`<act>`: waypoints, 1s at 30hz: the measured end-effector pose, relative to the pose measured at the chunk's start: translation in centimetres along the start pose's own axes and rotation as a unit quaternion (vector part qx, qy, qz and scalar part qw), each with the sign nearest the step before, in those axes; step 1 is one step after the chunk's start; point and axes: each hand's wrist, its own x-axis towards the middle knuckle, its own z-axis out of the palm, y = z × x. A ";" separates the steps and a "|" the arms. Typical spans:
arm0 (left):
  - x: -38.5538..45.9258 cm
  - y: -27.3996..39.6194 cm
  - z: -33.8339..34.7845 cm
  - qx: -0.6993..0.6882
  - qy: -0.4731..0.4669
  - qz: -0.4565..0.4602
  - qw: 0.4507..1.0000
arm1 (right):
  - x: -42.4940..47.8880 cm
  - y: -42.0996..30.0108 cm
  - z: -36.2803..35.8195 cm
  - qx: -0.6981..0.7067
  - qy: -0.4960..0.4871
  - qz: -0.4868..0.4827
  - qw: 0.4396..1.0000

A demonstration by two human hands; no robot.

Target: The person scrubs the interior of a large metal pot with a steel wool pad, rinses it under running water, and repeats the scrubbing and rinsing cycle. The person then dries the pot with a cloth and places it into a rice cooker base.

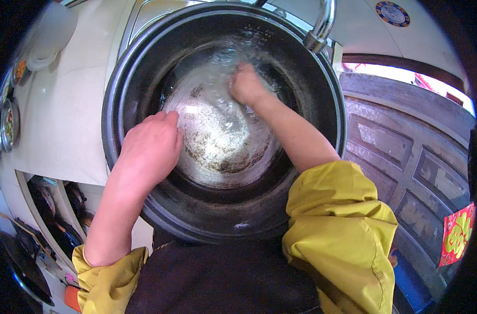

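A large round black basin or pot (238, 223) with marks on its inner wall fills the middle of the view. Inside it lies a round, shiny metal lid or pan (219, 153) with brown stains, and water splashes over it. My left hand (154, 143) grips the left edge of this metal piece, its fingertips partly hidden. Near the far side, my right hand (248, 84) is closed in the splashing water over the metal; whether it holds something is hidden by blur and water. Above the basin's far right rim hangs a chrome faucet (319, 35).
A pale counter (66, 117) runs along the left, with a translucent plastic container (52, 27) and metal bowls of food (10, 123) at its edge. Open shelves with cookware sit below. A dark panelled wooden door (403, 137) stands to the right. A sink edge (134, 23) shows behind the basin.
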 end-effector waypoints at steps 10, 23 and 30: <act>0.0 -0.2 0.3 0.026 0.005 0.025 0.999 | -11.4 7.5 2.8 -0.236 -0.034 -0.013 0.971; 0.1 0.0 0.4 0.045 0.007 0.030 0.999 | -13.7 9.3 -0.5 -0.329 -0.028 -0.076 0.941; 0.2 -0.2 0.4 0.045 -0.004 0.018 0.999 | -18.3 8.6 -4.6 -0.238 -0.052 -0.004 0.970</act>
